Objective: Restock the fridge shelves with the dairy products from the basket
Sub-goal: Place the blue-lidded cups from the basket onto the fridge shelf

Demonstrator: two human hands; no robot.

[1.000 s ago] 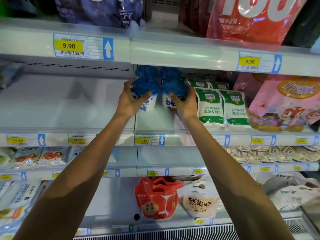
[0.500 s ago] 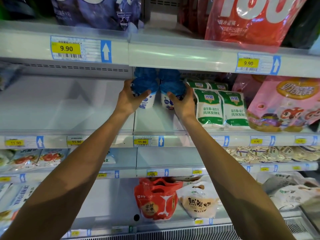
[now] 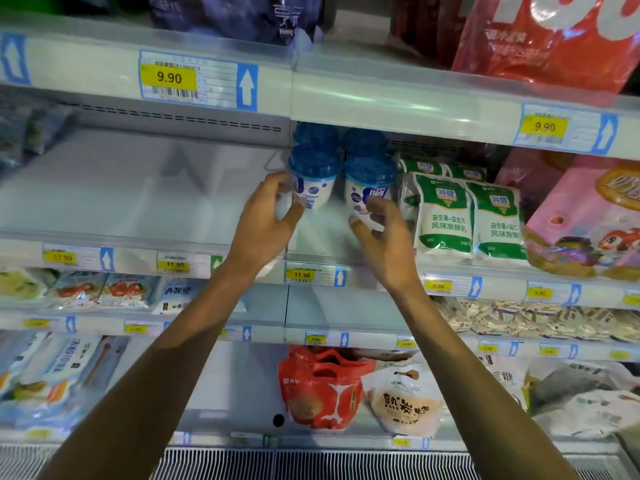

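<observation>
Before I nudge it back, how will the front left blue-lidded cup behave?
It likely tips before it slides: the blue-lidded cup narrows to a small base under a wide lid. Its moulded wall looks stiff, probably light. Pushing low, where the left hand is, seems safer.

We find the shelf bare from the blue-lidded cups out to its left edge, open to reach. Rightward, green pouches stand just beside the cups, and the upper shelf rail hangs close over their lids.
</observation>
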